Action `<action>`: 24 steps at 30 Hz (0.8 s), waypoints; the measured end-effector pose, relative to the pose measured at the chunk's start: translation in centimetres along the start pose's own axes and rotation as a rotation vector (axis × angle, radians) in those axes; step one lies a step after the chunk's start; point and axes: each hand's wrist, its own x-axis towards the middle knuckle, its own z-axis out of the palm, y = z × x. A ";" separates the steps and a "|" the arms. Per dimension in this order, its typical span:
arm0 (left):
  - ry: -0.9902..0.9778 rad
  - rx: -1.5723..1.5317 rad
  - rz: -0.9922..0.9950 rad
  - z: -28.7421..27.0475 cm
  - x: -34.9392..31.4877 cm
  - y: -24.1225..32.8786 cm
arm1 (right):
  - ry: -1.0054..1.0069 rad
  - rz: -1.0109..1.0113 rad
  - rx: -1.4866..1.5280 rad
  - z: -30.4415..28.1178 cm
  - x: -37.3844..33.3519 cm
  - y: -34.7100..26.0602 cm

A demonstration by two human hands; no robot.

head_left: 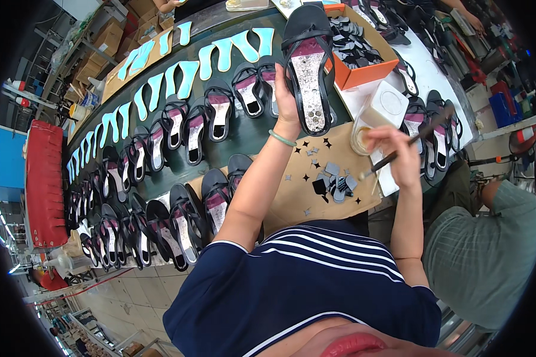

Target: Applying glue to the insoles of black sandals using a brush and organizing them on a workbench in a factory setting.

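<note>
My left hand [286,107] grips a black sandal [310,80] by its side, raised above the table. The white and purple underside of its footbed area faces me. In my right hand [400,156] is a slim dark brush [388,162], its tip pointing down to the left over a brown cardboard sheet [286,205]. Grey pads [339,185] lie heaped on that sheet, with small star-shaped scraps around them. Beside my right hand stands a white plastic container [387,106] with a round opening at its lower left.
An orange box [369,75] full of dark grey pads stands at the back. Rows of black sandals [195,140] line the green table, with pale blue insole pieces [186,78] behind them. A person in a green shirt [482,256] sits close on my right.
</note>
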 end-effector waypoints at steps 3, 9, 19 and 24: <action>0.002 0.035 -0.056 -0.7 -0.3 0.2 | 0.054 -0.321 -0.224 0.1 0.6 -4.7; 0.083 0.122 0.014 2.1 -1.0 -1.0 | 0.015 -0.477 -0.122 3.9 2.3 -6.9; 0.210 0.187 0.120 0.4 -0.4 0.6 | 0.049 -0.026 -0.338 0.6 1.7 -7.7; 0.237 0.258 0.154 -0.4 -0.6 1.3 | -0.029 0.268 -0.671 -4.2 1.4 -1.2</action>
